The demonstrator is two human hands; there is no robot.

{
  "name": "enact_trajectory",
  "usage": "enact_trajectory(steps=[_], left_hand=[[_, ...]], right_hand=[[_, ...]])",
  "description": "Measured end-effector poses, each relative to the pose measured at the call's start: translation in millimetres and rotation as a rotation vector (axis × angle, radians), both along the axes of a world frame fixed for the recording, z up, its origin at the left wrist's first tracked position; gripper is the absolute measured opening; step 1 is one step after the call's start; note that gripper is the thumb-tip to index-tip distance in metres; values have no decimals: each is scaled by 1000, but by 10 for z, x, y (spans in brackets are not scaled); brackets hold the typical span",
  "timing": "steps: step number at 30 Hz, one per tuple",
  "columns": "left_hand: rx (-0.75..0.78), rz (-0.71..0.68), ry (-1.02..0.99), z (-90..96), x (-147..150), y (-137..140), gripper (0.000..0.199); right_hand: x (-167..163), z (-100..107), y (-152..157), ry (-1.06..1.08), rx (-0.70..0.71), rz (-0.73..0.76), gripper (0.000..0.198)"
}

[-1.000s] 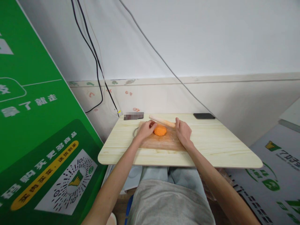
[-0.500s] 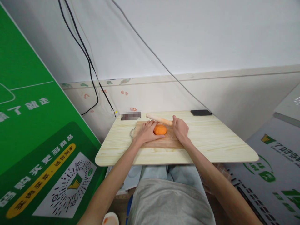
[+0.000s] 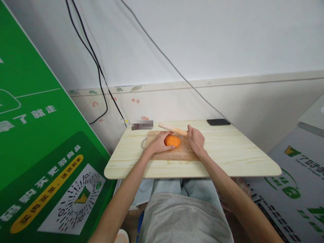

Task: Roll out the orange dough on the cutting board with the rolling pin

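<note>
A lump of orange dough (image 3: 173, 141) lies on a wooden cutting board (image 3: 182, 155). Its exact thickness is hard to judge from here. My left hand (image 3: 160, 142) curls round the dough's left side, thumb at the near edge and fingers at the far edge. In my right hand (image 3: 196, 140) is a pale wooden rolling pin (image 3: 173, 129), gripped at its right end. The pin points left and slightly away, just beyond the dough. A metal ring handle (image 3: 143, 143) sticks out at the board's left end.
The light wood table (image 3: 235, 155) stands against the wall. On its far side lie a black phone (image 3: 218, 122) and a dark blurred-out item (image 3: 142, 125). A green panel (image 3: 32, 101) rises at left, a grey printed cabinet (image 3: 298, 162) at right. Cables hang on the wall.
My left fingers have drawn back from the dough's top to its left edge, and the dough shows more and looks slightly turned. The rolling pin stays about where it was.
</note>
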State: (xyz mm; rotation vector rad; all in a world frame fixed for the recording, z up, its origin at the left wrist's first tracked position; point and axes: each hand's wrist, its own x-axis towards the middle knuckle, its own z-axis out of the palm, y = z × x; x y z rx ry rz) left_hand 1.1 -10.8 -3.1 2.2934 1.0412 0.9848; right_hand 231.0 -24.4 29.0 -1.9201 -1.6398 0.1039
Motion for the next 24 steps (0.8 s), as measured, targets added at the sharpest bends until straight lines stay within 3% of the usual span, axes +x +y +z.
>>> enact_trajectory(steps=[3,6,9,12,14,19,24], left_hand=[[-48,-31,-41,-9,9,12,70],[-107,-7,-192,4,-2,48,48],[-99,251,-327,22,-34,96,23],[-70,528,-436,35,-65,139,22],[-56,601,-480,44,-71,158,25],[-47,548,-397,41,-45,183,27],[16,491,-147,-8,-45,201,18]], right_hand=[[-1,2,-1,-2,-4,-1,76],[-5,12,-1,-11,-26,-18,75],[-16,31,-6,-57,-32,-14,71],[-42,56,-18,-148,-27,-5,66],[-67,70,-28,-209,-15,7,63],[-111,65,-44,-325,31,99,55],[-107,25,-48,-323,45,159,42]])
